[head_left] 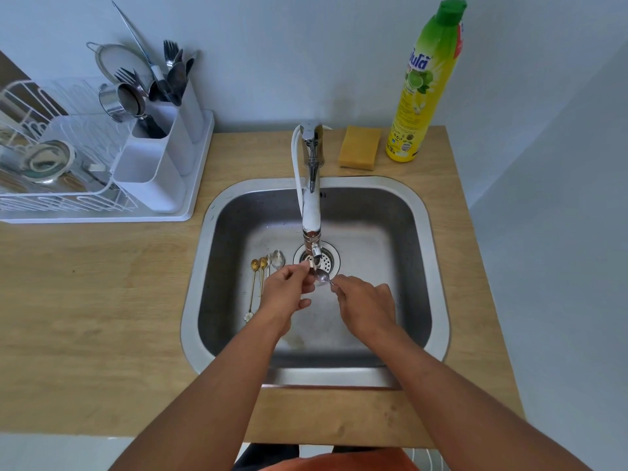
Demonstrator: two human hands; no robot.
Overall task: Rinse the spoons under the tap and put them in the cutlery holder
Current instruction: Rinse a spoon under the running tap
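A small silver spoon [321, 277] is held just under the tap spout [314, 253], above the steel sink [413, 266]. My right hand [365, 305] pinches its handle. My left hand [287, 294] touches the bowl of the spoon with thumb and fingertips. Several more spoons lie on the sink floor to the left: two gold ones [254, 266] and silver ones [278, 259]. The white cutlery holder [163, 154] stands at the left on the dish rack tray, with forks and spoons in its rear compartments. Whether water is running is unclear.
A white wire dish rack [51, 171] with a strainer and metal cups sits left of the holder. A yellow sponge [359, 147] and a tall dish soap bottle [424, 83] stand behind the sink on the wooden counter [102, 300]. The drain [328, 261] is mid-sink.
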